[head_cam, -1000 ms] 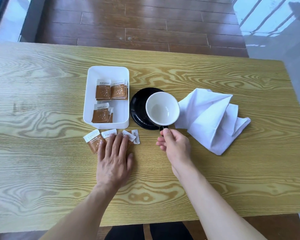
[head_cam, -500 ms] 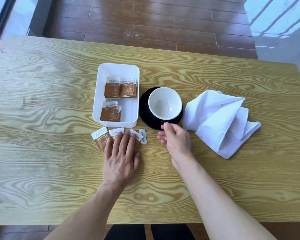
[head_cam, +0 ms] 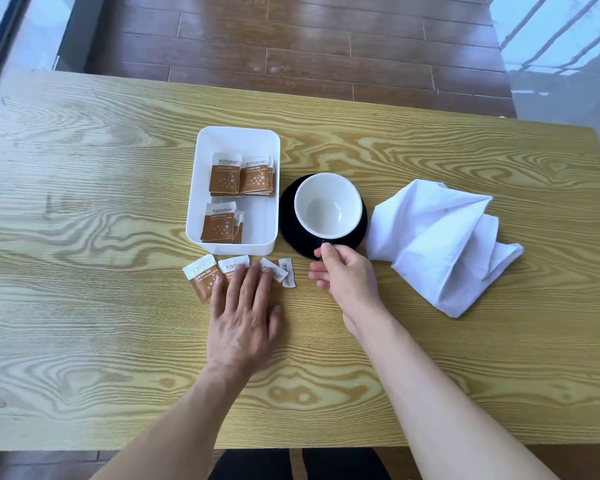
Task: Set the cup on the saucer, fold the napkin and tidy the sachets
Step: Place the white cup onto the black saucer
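Your right hand [head_cam: 347,278] pinches the cup [head_cam: 328,205] handle over the saucer [head_cam: 290,233]; left hand [head_cam: 243,320] lies spread flat on loose sachets [head_cam: 234,268].

A yellow-grained wooden table [head_cam: 84,306] stands on a dark brown plank floor [head_cam: 309,46].

We look down on a yellow wood-grain counter [head_cam: 84,202]; beyond its far edge runs a dark brown plank floor [head_cam: 309,39], with pale glass panels [head_cam: 561,46] at both far corners catching daylight
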